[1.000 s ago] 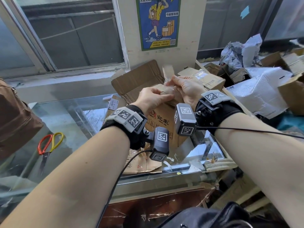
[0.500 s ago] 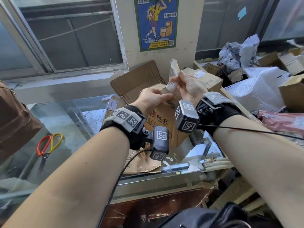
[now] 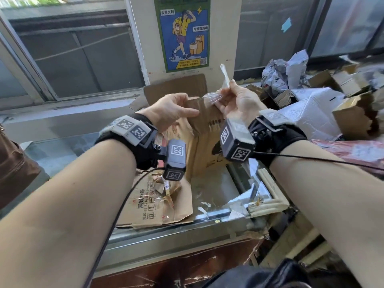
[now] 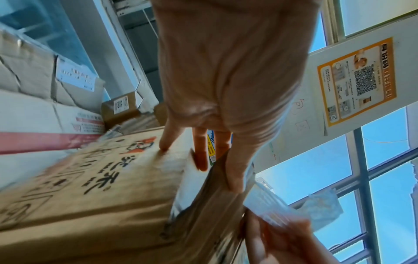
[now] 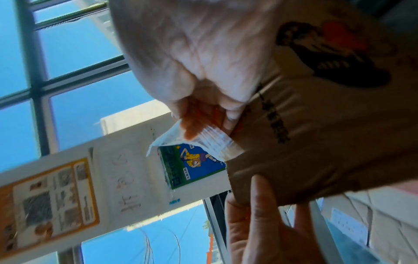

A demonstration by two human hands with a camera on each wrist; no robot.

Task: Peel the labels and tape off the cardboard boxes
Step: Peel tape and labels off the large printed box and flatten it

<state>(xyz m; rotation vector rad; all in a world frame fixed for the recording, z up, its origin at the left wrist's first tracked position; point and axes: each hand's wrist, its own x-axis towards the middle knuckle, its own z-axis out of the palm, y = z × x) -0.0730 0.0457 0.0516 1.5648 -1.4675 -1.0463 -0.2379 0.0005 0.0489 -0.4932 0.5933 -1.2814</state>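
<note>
Glass counter point(image 3: 218, 196): right hand point(image 3: 239, 102) peeling tape point(image 3: 212, 97) off box point(image 3: 205, 142)

Bare forearms, black wrist straps point(image 3: 276, 136) on both, each carrying grey marker-tagged camera blocks point(image 3: 175, 156), thin black cables point(image 3: 116, 215) trailing back.

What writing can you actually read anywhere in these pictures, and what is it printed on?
"大吉大利": top left of the blue poster.
"今晚宿清闲", roughly: poster's right side; small, uncertain.
"网购", then "规格 23.5x16...": flattened cardboard on the glass counter; the rest is blurred.
Large black brush characters: held cardboard box; motion-blurred, unreadable.
Orange notice: QR code, text too small.
Wrist-band squares: patterns, no words.
</note>
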